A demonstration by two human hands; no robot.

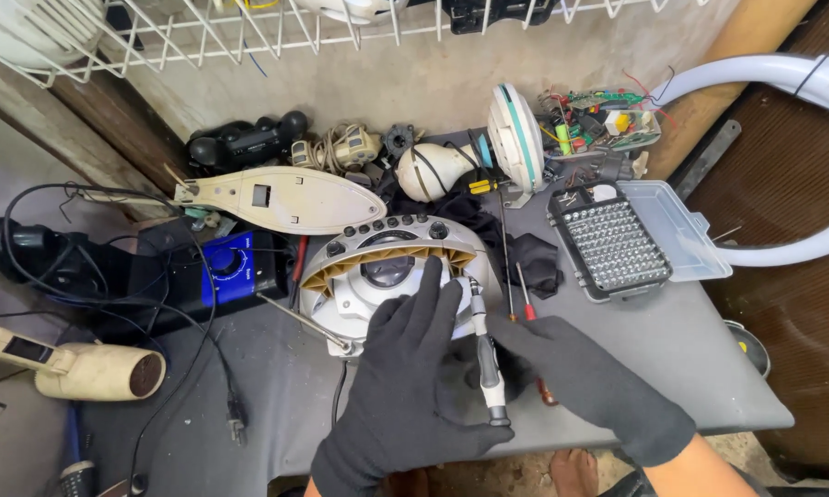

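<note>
Both my hands wear black gloves. My left hand [405,387] lies flat on a round grey and white appliance base [377,262] with several black buttons along its far rim. A grey and black screwdriver [485,354] stands between my hands, its tip down at the right edge of the base. My right hand [589,382] sits just right of the screwdriver, fingers curled toward its handle. Whether it grips the handle is unclear. A red-handled screwdriver [522,293] lies just beyond my right hand.
An open bit set case [617,244] lies right of the base. A white fan motor head [502,147] and a circuit board [598,115] sit at the back. A cream plastic cover [285,198], a blue box [235,267] and black cables lie left. The table edge [755,419] is near.
</note>
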